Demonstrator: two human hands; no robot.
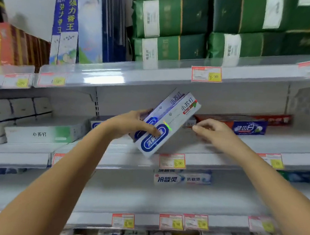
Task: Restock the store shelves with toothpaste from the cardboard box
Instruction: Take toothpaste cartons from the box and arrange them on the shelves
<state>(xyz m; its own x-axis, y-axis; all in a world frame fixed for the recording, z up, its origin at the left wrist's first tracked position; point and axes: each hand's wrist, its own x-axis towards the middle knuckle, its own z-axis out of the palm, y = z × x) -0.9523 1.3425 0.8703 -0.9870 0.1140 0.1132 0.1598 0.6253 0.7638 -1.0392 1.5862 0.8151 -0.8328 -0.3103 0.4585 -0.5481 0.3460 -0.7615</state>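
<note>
On the middle shelf [129, 159], far left: a stack of white cartons [19, 108], blurred, with a white-and-green toothpaste box [43, 134] lying flat in front of it, long side to the aisle.

Centre-left: left hand [131, 124], raised to shelf height. It grips the lower end of two toothpaste boxes [176, 115], white with blue oval labels, held together as a pair. The thumb lies across the front face and the fingers are wrapped behind. The pair is tilted, its upper end leaning right and back into the shelf opening, and it does not rest on the shelf.

Centre-right: right hand [210, 129], just beside the pair's upper end and apart from it. Its fingers are loosely curled, the thumb points left, and nothing shows between them. It hovers over the shelf board, near the end of a small carton [189, 123] already shelved.

Right: a blue toothpaste box [249, 127] lying flat in front of red cartons [271, 119] stacked behind.

Cardboard box: not in view.

Step in hand, by judgement: placement of the held pair into the bare stretch of shelf between the left-hand stock and the red cartons.

Next move calls for levelling the pair from its tilt, turning the printed faces outward, and sliding it in flat. The right hand is placed to steady or guide the far end and to keep neighbouring stock from being pushed back.
</note>
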